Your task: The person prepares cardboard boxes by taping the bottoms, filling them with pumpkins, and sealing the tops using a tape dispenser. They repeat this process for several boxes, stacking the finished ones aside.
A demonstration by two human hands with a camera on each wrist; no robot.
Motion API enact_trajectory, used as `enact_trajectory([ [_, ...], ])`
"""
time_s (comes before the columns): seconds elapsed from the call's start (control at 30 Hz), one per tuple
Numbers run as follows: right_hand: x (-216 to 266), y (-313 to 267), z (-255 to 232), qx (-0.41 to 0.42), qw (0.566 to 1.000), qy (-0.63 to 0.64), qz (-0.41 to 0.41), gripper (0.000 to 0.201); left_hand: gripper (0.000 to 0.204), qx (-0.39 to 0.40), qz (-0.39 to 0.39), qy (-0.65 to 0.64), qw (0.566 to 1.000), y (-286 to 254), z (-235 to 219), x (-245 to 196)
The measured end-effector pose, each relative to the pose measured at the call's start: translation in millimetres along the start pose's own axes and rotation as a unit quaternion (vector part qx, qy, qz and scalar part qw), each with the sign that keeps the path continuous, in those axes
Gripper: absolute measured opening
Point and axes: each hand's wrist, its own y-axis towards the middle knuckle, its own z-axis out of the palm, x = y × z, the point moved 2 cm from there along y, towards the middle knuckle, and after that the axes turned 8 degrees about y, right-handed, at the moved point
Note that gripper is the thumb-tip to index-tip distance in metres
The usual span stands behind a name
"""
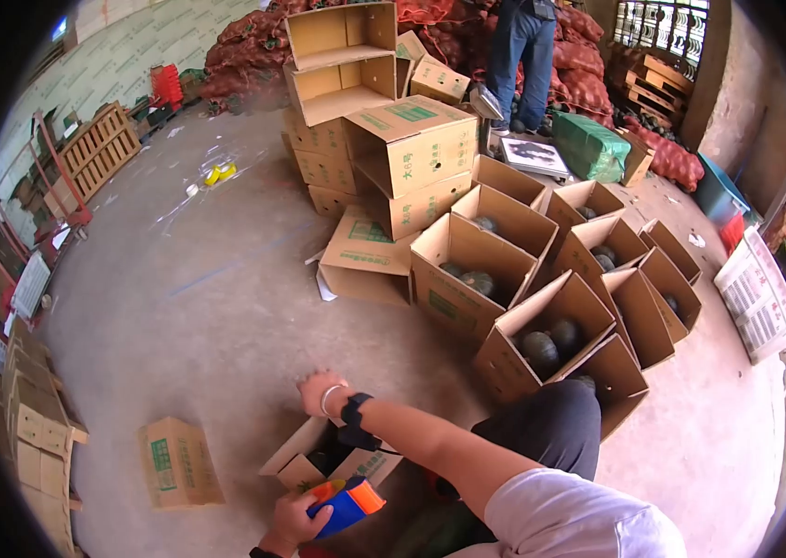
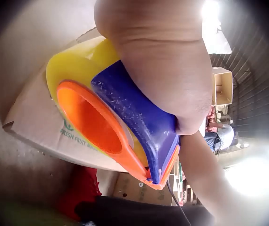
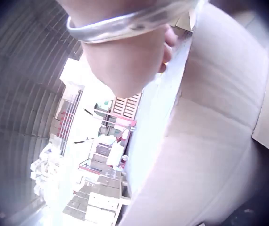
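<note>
Over a small carton [image 1: 370, 465] on the floor, the left hand [image 1: 293, 521] [image 2: 158, 61] grips a blue and orange tape dispenser [image 1: 346, 511] [image 2: 134, 113]; its yellow roll shows in the left wrist view. The carton [image 2: 35, 103] lies just behind the dispenser there. Its flaps stand raised, with something dark inside. At the carton's far side is the right hand [image 1: 322, 392] [image 3: 125, 66], wearing a bracelet, its fingers loosely spread beside the cardboard edge. In the right wrist view the carton's flap [image 3: 210, 117] fills the right side and partly hides the fingers.
Open cartons [image 1: 472, 316] holding dark green round produce stand at the right. Empty cartons [image 1: 412, 139] are stacked beyond. A closed-looking carton [image 1: 179, 465] lies at the left, near stacked boxes [image 1: 39, 418]. Red net sacks and a standing person [image 1: 523, 65] are at the back.
</note>
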Motion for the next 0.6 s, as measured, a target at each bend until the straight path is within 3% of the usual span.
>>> enact_trajectory([
  [0.03, -1.1, -5.7, 11.5, 0.079, 0.996, 0.003, 0.036, 0.033, 0.031, -0.009, 0.007, -0.006, 1.0, -2.0, 1.3, -0.4],
  [0.17, -32.9, -99.6, 58.8, -0.151, 0.984, -0.074, -0.065, 0.047, 0.03, 0.031, -0.027, -0.024, 0.999, -4.5, 12.7, 2.3],
  [0.33, -28.1, -99.8, 58.7, -0.057, 0.998, -0.028, -0.021, 0.048, 0.033, 0.109, -0.131, -0.067, 0.983, 14.0, -4.8, -1.4],
  [0.37, -31.8, -90.7, 53.7, -0.044, 0.999, -0.024, -0.018, 0.048, 0.033, 0.085, -0.134, -0.094, 0.983, 24.0, -14.1, -0.6],
  [0.47, -34.9, -94.9, 54.2, -0.088, 0.995, -0.018, -0.032, 0.047, 0.032, 0.029, -0.162, -0.2, 0.966, 32.3, -39.5, -20.8],
  [0.53, -34.8, -96.1, 56.6, -0.129, 0.99, -0.009, -0.051, 0.044, 0.032, 0.019, -0.187, -0.198, 0.962, 33.7, -31.7, -17.5],
  [0.6, -37.1, -95.0, 58.9, -0.112, 0.993, -0.01, -0.043, 0.044, 0.035, 0.029, -0.189, -0.13, 0.973, 35.7, -4.1, 11.2],
])
